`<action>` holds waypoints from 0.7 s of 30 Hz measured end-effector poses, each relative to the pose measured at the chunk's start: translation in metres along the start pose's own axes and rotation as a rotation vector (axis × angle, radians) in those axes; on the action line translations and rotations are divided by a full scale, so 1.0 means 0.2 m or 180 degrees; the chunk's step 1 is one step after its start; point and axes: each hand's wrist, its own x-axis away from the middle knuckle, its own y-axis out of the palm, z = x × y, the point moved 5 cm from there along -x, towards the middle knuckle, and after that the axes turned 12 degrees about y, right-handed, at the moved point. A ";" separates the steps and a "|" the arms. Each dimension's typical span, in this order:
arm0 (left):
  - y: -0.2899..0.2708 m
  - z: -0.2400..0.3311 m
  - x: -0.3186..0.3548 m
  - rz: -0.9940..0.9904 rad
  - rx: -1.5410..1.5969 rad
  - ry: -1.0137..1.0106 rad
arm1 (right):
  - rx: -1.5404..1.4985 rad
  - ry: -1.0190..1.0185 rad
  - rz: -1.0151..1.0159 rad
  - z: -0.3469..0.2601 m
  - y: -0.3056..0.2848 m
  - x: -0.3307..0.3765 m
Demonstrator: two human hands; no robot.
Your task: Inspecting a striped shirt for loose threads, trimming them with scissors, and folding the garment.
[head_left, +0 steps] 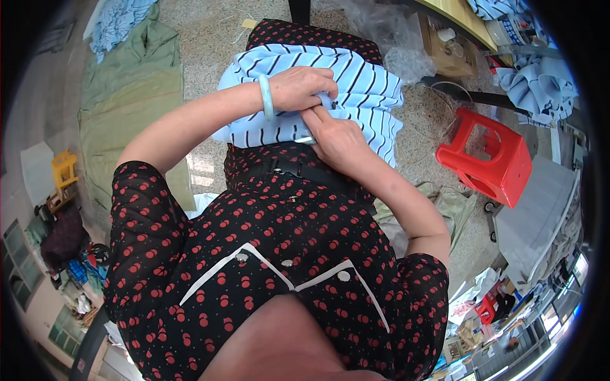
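Blue-and-white striped cloth (pixel 356 82) lies bunched on my lap, over my dark red-dotted dress (pixel 273 241); my left hand (pixel 304 87), a pale green bangle (pixel 266 96) on its wrist, clenches a fold on top; my right hand (pixel 337 140) pinches the cloth just below, fingertips touching the left; a red plastic stool (pixel 489 159) stands on the speckled floor (pixel 210 38) to my right; green fabric (pixel 127 95) lies spread at left.

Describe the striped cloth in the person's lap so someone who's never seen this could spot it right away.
Start at the black dress with red dots filling the picture's middle. Just above it, both hands grip a folded cloth. It is pale blue with thin dark stripes, unlike the plain green sheet at left.
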 end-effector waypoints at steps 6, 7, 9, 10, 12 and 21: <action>0.02 -0.02 0.04 -0.0493 0.0111 -0.0129 | 0.0105 -0.0099 -0.0639 0.00 -0.03 0.04; 0.03 0.01 0.05 -0.0847 0.0226 -0.0284 | -0.0334 -0.0357 -0.0743 -0.03 -0.10 0.07; 0.04 0.06 0.08 -0.1318 0.0651 -0.0567 | -0.0516 -0.0216 -0.0694 -0.01 -0.23 0.10; 0.05 0.08 0.09 -0.1227 0.1056 -0.0480 | -0.0688 -0.0059 -0.0616 0.01 -0.28 0.11; 0.07 0.08 0.10 -0.1230 0.1702 -0.0529 | -0.0729 0.0097 -0.0557 0.11 -0.26 0.12; 0.14 0.02 0.06 -0.1186 0.1950 -0.0729 | -0.0754 0.0586 -0.0361 0.26 -0.11 0.16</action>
